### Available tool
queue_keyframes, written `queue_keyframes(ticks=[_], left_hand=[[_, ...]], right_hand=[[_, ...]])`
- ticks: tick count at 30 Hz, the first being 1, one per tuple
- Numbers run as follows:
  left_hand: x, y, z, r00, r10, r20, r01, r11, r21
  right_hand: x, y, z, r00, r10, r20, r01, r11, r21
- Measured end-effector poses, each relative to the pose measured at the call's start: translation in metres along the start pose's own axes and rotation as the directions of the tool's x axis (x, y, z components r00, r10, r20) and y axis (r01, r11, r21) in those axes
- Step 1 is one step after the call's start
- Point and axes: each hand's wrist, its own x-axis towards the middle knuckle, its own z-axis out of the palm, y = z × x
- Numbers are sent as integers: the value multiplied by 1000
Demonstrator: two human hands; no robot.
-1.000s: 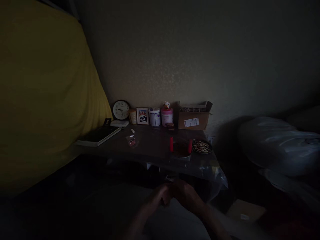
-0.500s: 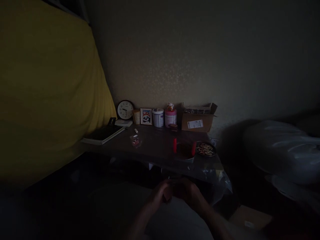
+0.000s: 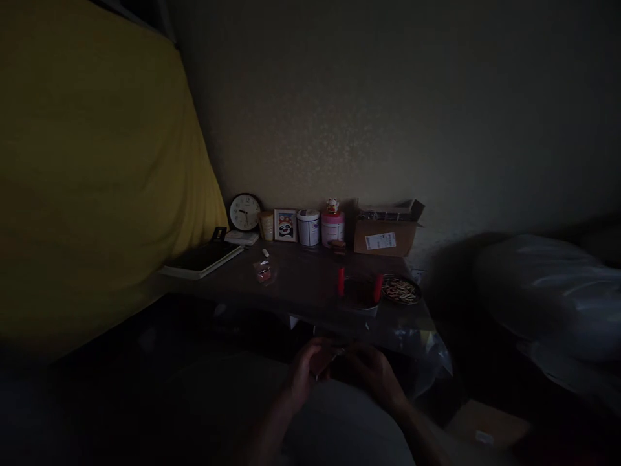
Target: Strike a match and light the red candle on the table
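Note:
My left hand (image 3: pixel 305 372) is closed around a small reddish box (image 3: pixel 321 361), held low in front of the table. Close beside it, my right hand (image 3: pixel 376 372) has its fingers bent together toward the box's right end. A small pale bit (image 3: pixel 340 351) shows between the hands, too dim to name. What my right fingertips grip is lost in shadow. Beyond the hands, two red candles (image 3: pixel 341 282) stand upright at a dark tray (image 3: pixel 359 309). A round dish of matchsticks (image 3: pixel 400 290) sits to the right of the tray.
The dark table (image 3: pixel 301 275) carries a clear packet (image 3: pixel 264 273), a book (image 3: pixel 201 260), a clock (image 3: pixel 245 212), a panda picture (image 3: pixel 286 226), two tins (image 3: pixel 308 230) and a cardboard box (image 3: pixel 383 238). A plastic bag (image 3: pixel 538 291) bulges at right; yellow cloth (image 3: pixel 101 175) hangs at left.
My left hand has turned and risen slightly, so more of the small reddish box shows. My right hand has shifted a little to the right. The view has moved slightly.

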Motion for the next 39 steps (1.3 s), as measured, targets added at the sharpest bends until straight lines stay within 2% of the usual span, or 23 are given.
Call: queue_keyframes(ticks=[7,12,15,19,23,26,31,36,39], left_hand=[[2,-2,-2,998,18,-59,-18,1000,2],[0,-2,0,998,-14,-58,14,1000,-1],[0,-2,1,999,-23,-48,22,1000,-6],[1,0,2,996,-59,-62,60,998,9],[-2,6,7,993,-73,-96,78,996,46],[-8,10,10,991,-85,-102,93,993,75],[-8,6,8,995,-95,-32,96,994,57],[-7,5,9,992,-55,116,64,995,-71],[-11,11,14,980,-16,200,29,998,-60]], right_hand=[[1,6,3,1000,9,3,-10,999,39],[-2,5,10,999,17,31,-22,987,160],[-6,3,17,996,-91,7,91,996,26],[-14,-1,31,967,-250,43,254,960,-121],[-19,-1,42,933,-354,61,360,916,-178],[-20,0,43,922,-384,46,383,891,-243],[-15,-1,38,960,-280,5,274,936,-222],[-10,-1,27,989,-124,-85,117,990,-79],[-7,3,20,991,-60,-120,65,997,34]])
